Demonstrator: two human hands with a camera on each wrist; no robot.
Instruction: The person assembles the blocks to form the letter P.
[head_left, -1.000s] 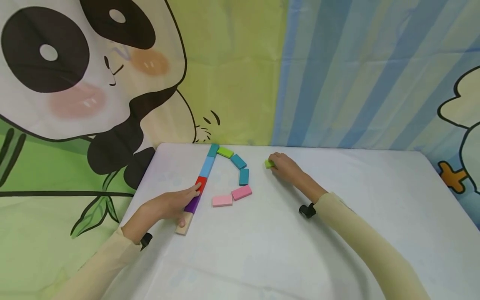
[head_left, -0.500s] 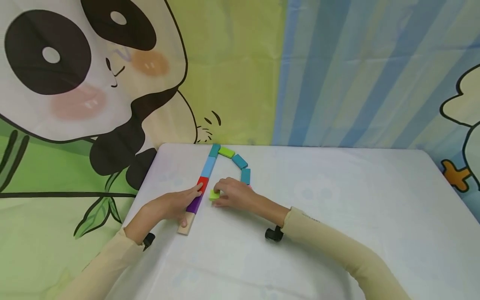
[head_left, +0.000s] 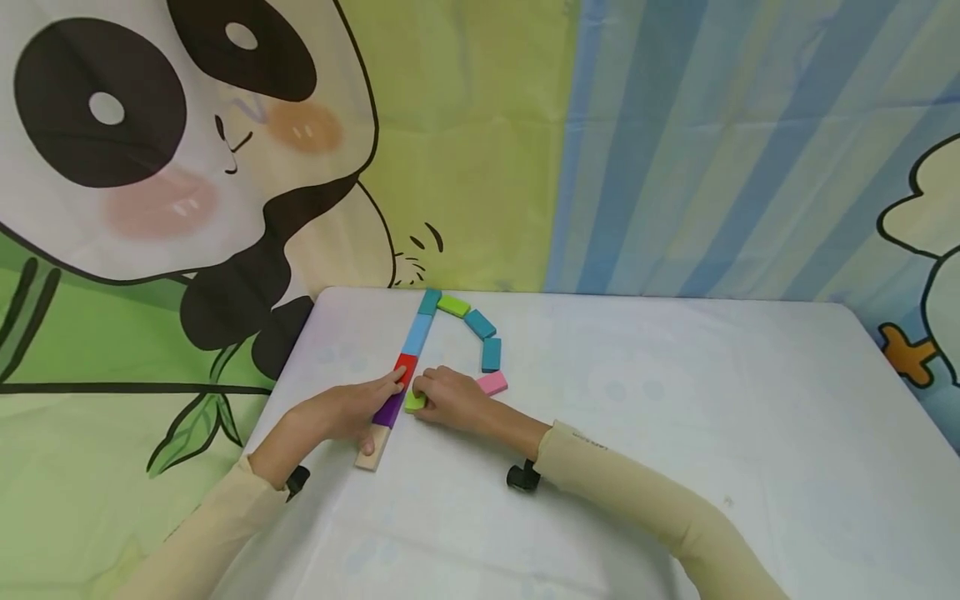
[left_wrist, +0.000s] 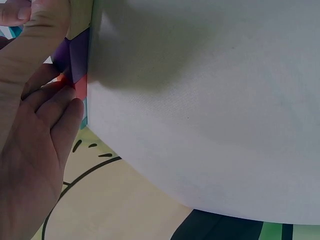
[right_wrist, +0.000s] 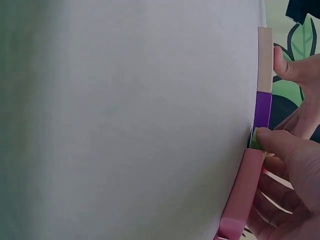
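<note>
Flat coloured blocks lie end to end in a slanted row: teal (head_left: pixel 430 302), light blue (head_left: pixel 417 334), red (head_left: pixel 408 361), purple (head_left: pixel 389 411) and plain wood (head_left: pixel 369 456). My left hand (head_left: pixel 330 417) rests along this row, fingertips on the red block and thumb at the wooden one. Thumb and fingers of my right hand (head_left: pixel 459 402) pinch a light green block (head_left: pixel 413 404) right beside the purple block. In the right wrist view a pink block (right_wrist: pixel 243 190) lies close to that green block; my right hand hides most of it in the head view.
An arc of blocks bows right from the row's top: green (head_left: pixel 453 305), teal blocks (head_left: pixel 480 323) and a darker pink one (head_left: pixel 492 382). They lie on a white-covered table (head_left: pixel 637 467). A panda-printed cloth (head_left: pixel 465 150) hangs behind.
My right hand has carried the light green block from the right of the arc leftward and slightly nearer, down to the row's purple block. My left hand stays on the row.
</note>
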